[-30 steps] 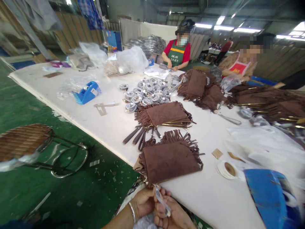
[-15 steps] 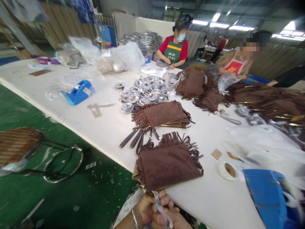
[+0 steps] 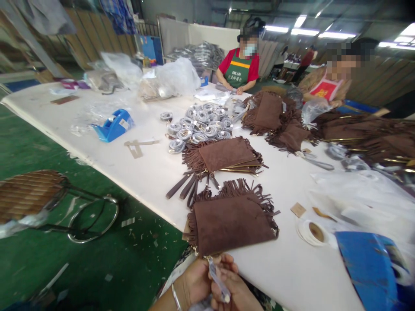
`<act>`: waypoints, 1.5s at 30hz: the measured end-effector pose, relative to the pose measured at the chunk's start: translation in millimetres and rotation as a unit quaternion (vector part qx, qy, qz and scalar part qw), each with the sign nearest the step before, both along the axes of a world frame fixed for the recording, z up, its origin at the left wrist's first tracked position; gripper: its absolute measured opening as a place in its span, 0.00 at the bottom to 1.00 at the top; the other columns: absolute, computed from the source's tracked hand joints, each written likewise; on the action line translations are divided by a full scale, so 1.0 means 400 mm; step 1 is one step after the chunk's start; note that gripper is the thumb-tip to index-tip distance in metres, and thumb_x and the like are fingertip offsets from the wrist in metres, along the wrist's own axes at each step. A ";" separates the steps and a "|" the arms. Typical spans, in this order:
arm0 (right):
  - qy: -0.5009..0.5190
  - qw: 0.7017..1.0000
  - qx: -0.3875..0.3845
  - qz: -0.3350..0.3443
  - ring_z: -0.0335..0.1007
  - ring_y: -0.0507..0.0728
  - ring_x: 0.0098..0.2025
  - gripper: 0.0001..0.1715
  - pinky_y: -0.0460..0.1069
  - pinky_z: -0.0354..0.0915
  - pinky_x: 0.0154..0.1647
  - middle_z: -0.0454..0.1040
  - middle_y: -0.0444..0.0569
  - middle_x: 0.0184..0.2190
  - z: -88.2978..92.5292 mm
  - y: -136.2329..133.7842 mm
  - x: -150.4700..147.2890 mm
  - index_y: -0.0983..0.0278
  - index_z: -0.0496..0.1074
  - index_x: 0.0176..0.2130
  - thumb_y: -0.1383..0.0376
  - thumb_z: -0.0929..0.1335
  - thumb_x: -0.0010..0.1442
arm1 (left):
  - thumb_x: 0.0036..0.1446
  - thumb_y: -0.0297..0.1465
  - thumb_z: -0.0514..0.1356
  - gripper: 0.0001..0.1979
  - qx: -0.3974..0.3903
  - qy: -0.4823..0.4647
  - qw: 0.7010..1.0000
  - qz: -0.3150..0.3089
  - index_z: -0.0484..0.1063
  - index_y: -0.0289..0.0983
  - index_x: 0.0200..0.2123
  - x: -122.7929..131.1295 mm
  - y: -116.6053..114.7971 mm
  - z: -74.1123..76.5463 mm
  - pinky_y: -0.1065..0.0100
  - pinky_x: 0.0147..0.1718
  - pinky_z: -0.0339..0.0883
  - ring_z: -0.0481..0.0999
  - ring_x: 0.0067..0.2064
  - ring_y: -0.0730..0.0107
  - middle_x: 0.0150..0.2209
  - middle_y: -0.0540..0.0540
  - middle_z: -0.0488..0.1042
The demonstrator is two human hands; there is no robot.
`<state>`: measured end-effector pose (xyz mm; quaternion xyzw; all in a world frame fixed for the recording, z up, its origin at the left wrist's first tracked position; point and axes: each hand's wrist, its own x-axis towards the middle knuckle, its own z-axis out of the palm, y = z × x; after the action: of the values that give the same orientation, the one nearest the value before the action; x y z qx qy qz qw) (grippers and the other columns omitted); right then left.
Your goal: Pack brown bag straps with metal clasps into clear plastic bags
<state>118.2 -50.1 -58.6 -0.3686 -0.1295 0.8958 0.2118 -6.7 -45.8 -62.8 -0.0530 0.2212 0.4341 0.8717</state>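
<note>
Both my hands are low at the near edge of the counter (image 3: 285,270), fingers closed together around a narrow strap (image 3: 219,283) wrapped in clear, whitish film. My left hand (image 3: 195,281) grips near its upper end, just under a bit of gold-coloured hardware, while my right hand (image 3: 236,288) pinches it lower down; exactly how my hidden fingertips sit behind it, I cannot tell. A pale bangle (image 3: 175,296) circles my left wrist. The strap hangs slanting just below the corner of a brown fringed bag (image 3: 236,224), which lies flat at the counter's edge with its fringe spread along the far side. Beyond it sits a stack of similar bags (image 3: 225,154), dark wrist straps (image 3: 177,185) trailing from it towards me, and behind that is a heap of wrapped grey coils (image 3: 205,123). To my right I have a white tape roll (image 3: 314,233), a small brown card (image 3: 297,210) and a big scuffed blue dispenser (image 3: 366,265); a smaller blue tape dispenser (image 3: 112,126) stands off to the left. Across the counter, a co-worker in a green apron (image 3: 239,72) bends over some work, and another in a red apron (image 3: 326,89) is farther right.
</note>
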 end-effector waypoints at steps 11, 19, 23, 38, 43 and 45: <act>-0.376 0.774 0.459 0.219 0.68 0.53 0.26 0.22 0.46 0.60 0.28 0.72 0.44 0.23 0.064 0.017 0.069 0.63 0.73 0.32 0.52 0.59 0.64 | 0.61 0.35 0.56 0.16 0.005 0.180 0.981 0.073 0.71 0.28 0.46 -0.071 -0.110 0.045 0.62 0.45 0.64 0.73 0.47 0.56 0.45 0.33 0.74; -0.538 0.426 0.712 0.150 0.58 0.64 0.59 0.26 0.59 0.59 0.56 0.58 0.52 0.63 0.118 0.146 0.098 0.54 0.59 0.61 0.63 0.61 0.65 | 0.60 0.38 0.59 0.18 0.060 0.289 0.954 0.058 0.71 0.30 0.46 -0.032 -0.102 0.047 0.64 0.41 0.65 0.74 0.37 0.63 0.33 0.39 0.76; -0.559 0.331 0.740 0.174 0.52 0.66 0.63 0.31 0.61 0.58 0.56 0.53 0.48 0.66 0.081 0.207 0.104 0.48 0.55 0.63 0.64 0.64 0.63 | 0.60 0.40 0.59 0.18 0.070 0.307 0.947 0.065 0.71 0.30 0.44 0.002 -0.086 0.060 0.64 0.39 0.66 0.74 0.34 0.64 0.31 0.39 0.75; -0.609 0.325 0.703 0.169 0.52 0.63 0.62 0.26 0.57 0.60 0.54 0.54 0.46 0.65 0.044 0.434 0.215 0.48 0.58 0.61 0.61 0.62 0.65 | 0.52 0.46 0.60 0.18 0.112 0.732 0.666 0.089 0.70 0.38 0.39 -0.077 -0.069 0.011 0.59 0.44 0.63 0.72 0.44 0.52 0.39 0.42 0.74; -0.612 0.340 0.694 0.170 0.52 0.63 0.63 0.26 0.58 0.61 0.53 0.55 0.48 0.65 0.062 0.470 0.229 0.48 0.59 0.61 0.63 0.62 0.65 | 0.52 0.40 0.58 0.15 0.150 0.838 0.513 0.109 0.64 0.39 0.40 -0.056 -0.033 0.019 0.54 0.46 0.61 0.70 0.48 0.47 0.44 0.38 0.68; -0.613 0.342 0.692 0.168 0.52 0.63 0.63 0.26 0.58 0.62 0.53 0.56 0.48 0.64 0.062 0.474 0.230 0.48 0.59 0.61 0.64 0.62 0.64 | 0.53 0.38 0.56 0.13 0.141 0.845 0.509 0.087 0.63 0.40 0.40 -0.062 -0.024 0.005 0.56 0.43 0.61 0.72 0.44 0.47 0.43 0.38 0.70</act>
<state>210.2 139.3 -33.6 -0.5068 -0.8561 0.0264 0.0981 -31.6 -55.2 -60.6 0.4431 0.7830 0.3730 0.2267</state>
